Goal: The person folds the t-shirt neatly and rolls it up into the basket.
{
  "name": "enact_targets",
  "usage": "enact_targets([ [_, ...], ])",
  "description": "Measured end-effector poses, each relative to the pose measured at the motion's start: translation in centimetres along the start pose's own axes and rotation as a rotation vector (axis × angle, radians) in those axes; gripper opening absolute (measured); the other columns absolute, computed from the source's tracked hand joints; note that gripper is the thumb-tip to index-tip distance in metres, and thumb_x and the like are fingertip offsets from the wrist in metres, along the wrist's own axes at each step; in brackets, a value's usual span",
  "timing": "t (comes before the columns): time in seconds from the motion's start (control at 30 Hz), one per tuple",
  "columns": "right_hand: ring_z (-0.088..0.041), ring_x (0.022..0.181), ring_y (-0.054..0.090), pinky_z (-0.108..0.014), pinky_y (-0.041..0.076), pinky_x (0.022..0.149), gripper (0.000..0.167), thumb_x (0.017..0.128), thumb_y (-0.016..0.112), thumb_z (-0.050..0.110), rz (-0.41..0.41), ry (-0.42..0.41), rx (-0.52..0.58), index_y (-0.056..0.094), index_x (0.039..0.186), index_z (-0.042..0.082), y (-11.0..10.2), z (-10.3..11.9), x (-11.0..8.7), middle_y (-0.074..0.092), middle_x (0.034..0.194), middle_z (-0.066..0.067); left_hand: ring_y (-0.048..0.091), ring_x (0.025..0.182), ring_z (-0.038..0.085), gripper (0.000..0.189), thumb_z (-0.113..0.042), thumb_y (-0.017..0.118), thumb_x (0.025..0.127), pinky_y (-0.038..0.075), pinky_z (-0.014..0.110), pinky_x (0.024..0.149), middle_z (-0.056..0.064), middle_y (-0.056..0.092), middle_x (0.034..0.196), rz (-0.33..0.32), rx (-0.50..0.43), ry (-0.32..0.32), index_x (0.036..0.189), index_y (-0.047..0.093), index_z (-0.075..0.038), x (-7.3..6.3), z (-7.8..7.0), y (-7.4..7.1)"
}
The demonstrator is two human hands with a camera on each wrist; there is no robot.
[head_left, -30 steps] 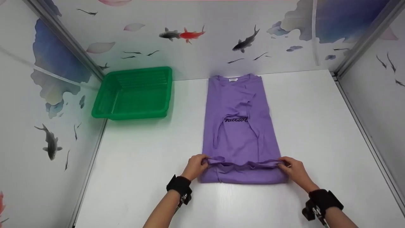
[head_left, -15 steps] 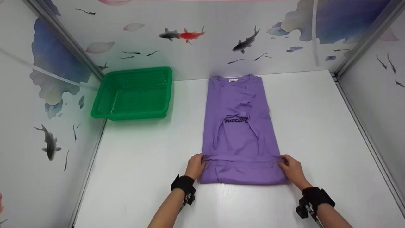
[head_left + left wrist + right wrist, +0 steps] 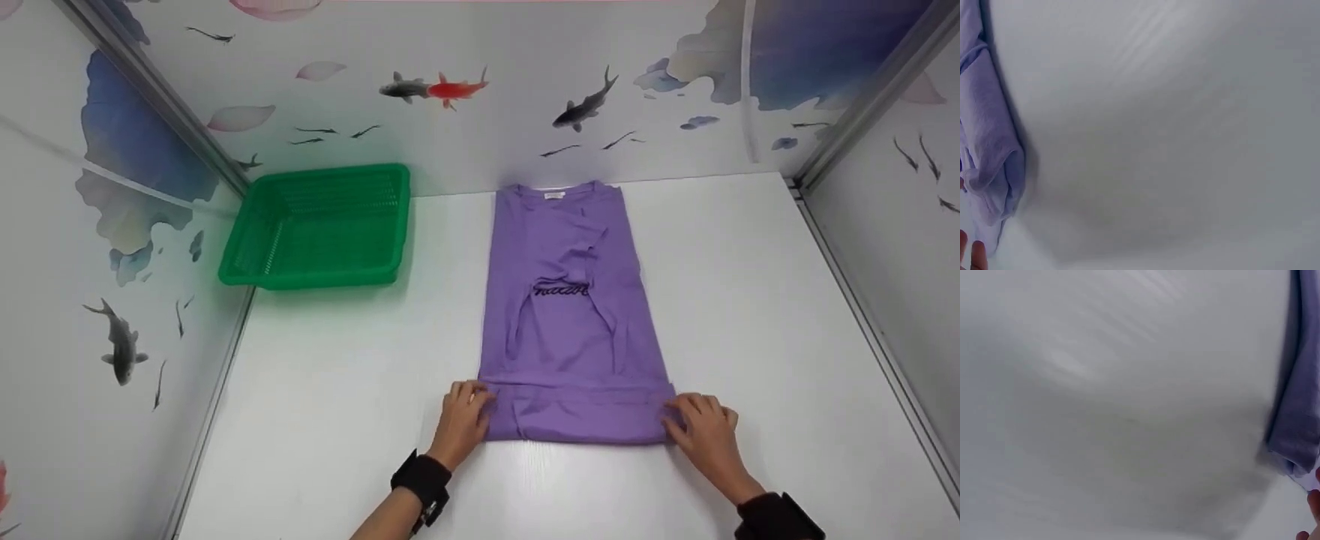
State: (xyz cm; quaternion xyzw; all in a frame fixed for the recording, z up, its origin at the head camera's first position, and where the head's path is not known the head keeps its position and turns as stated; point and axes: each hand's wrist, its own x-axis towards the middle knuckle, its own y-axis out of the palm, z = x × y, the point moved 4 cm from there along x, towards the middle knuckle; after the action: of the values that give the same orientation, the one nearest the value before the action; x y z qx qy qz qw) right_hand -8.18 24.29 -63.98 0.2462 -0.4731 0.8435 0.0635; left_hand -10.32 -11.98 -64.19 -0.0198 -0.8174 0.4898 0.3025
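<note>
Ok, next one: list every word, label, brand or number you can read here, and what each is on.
"native", probably: black script on the purple shirt; folds crowd the letters, so the reading is uncertain.
White neck label inside the collar: too small to read.
I see no other text.

Fish-printed walls [image 3: 495, 142] and metal corner rails [image 3: 154, 94] mark a booth [image 3: 892, 247].

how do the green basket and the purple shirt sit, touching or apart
Apart. The head view shows it: a wide strip of white table separates the green basket from the purple shirt.
</note>
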Motion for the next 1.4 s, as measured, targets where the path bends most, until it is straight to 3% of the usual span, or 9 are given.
enact_targets([
  [0.1, -0.031, 0.085, 0.055, -0.053, 0.031, 0.072, 0.025, 0.066, 0.081, 0.007, 0.004, -0.101, 0.034, 0.068, 0.087, 0.008, -0.2, 0.2, -2.0, 0.063, 0.091, -0.009, 0.052, 0.093, 0.019, 0.021, -0.009, 0.081, 0.072, 0.041, 0.032, 0.071, 0.001, 0.059, 0.100, 0.069, -0.004, 0.113, 0.089, 0.068, -0.013, -1.9, -0.3, -0.3],
  [0.17, -0.029, 0.085, 0.057, -0.050, 0.031, 0.072, 0.016, 0.078, 0.076, 0.021, 0.002, -0.165, 0.039, 0.070, 0.088, 0.009, 0.0, 0.0, -3.0, 0.065, 0.092, -0.008, 0.054, 0.096, 0.018, 0.023, -0.014, 0.082, 0.074, 0.041, 0.032, 0.074, 0.000, 0.061, 0.101, 0.130, -0.012, 0.140, 0.093, 0.070, -0.014, -2.9, -0.2, -0.4],
  [0.33, -0.026, 0.083, 0.062, -0.047, 0.037, 0.069, 0.060, 0.104, 0.034, 0.049, -0.021, -0.262, -0.034, 0.073, 0.092, 0.006, 0.6, -0.6, -4.2, 0.067, 0.094, -0.008, 0.058, 0.108, 0.021, 0.034, -0.016, 0.080, 0.078, 0.043, 0.035, 0.082, 0.002, 0.064, 0.112, 0.250, -0.025, 0.152, 0.109, 0.070, -0.010, -3.9, 0.2, -0.1],
  [0.5, -0.027, 0.083, 0.062, -0.046, 0.039, 0.069, 0.066, 0.105, 0.027, 0.045, -0.033, -0.277, -0.067, 0.075, 0.093, 0.001, 0.7, -1.0, -3.9, 0.068, 0.095, -0.010, 0.061, 0.103, 0.019, 0.032, -0.013, 0.082, 0.075, 0.046, 0.032, 0.082, 0.002, 0.066, 0.109, 0.185, -0.018, 0.194, 0.106, 0.071, -0.009, -3.5, 0.7, 0.7],
  [0.67, -0.027, 0.084, 0.062, -0.047, 0.039, 0.069, 0.041, 0.099, 0.048, 0.034, -0.036, -0.272, -0.029, 0.075, 0.090, 0.004, 0.5, -1.4, -3.6, 0.070, 0.092, -0.008, 0.064, 0.091, 0.016, 0.024, -0.007, 0.083, 0.071, 0.048, 0.028, 0.079, 0.002, 0.068, 0.097, 0.104, -0.016, 0.239, 0.093, 0.073, -0.008, -2.8, 0.7, 0.8],
  [0.8, -0.025, 0.089, 0.062, -0.047, 0.038, 0.074, 0.014, 0.082, 0.065, 0.015, 0.004, -0.220, -0.006, 0.073, 0.091, 0.008, 0.2, -1.7, -4.2, 0.071, 0.092, -0.005, 0.064, 0.081, 0.014, 0.016, -0.005, 0.082, 0.073, 0.048, 0.025, 0.073, 0.001, 0.069, 0.088, 0.123, -0.065, 0.257, 0.086, 0.073, -0.008, -2.8, 0.4, -0.1],
  [0.93, -0.027, 0.090, 0.063, -0.048, 0.037, 0.076, 0.022, 0.069, 0.071, 0.002, 0.075, -0.163, 0.018, 0.071, 0.090, 0.009, -1.1, -0.9, -5.1, 0.071, 0.091, -0.007, 0.063, 0.075, 0.011, 0.009, -0.005, 0.078, 0.079, 0.046, 0.022, 0.070, -0.001, 0.069, 0.081, 0.222, -0.134, 0.267, 0.084, 0.071, -0.008, -3.5, -0.3, -1.4],
  [1.1, -0.022, 0.085, 0.063, -0.043, 0.037, 0.075, 0.018, 0.072, 0.074, 0.000, 0.074, -0.142, 0.036, 0.068, 0.088, 0.007, -2.6, -0.1, -5.4, 0.069, 0.089, -0.007, 0.063, 0.071, 0.008, 0.004, -0.005, 0.073, 0.084, 0.046, 0.019, 0.066, -0.001, 0.068, 0.079, 0.326, -0.211, 0.228, 0.086, 0.070, -0.007, -3.6, -1.1, -3.0],
  [1.4, -0.011, 0.074, 0.056, -0.034, 0.031, 0.078, 0.027, 0.067, 0.070, -0.017, -0.037, 0.010, 0.161, 0.066, 0.088, 0.000, -2.9, 0.2, -0.8, 0.063, 0.077, -0.004, 0.062, 0.077, 0.018, 0.006, -0.001, 0.069, 0.087, 0.051, 0.025, 0.071, 0.006, 0.070, 0.084, 0.244, -0.296, 0.115, 0.092, 0.070, -0.001, 1.0, 0.3, -4.1],
])
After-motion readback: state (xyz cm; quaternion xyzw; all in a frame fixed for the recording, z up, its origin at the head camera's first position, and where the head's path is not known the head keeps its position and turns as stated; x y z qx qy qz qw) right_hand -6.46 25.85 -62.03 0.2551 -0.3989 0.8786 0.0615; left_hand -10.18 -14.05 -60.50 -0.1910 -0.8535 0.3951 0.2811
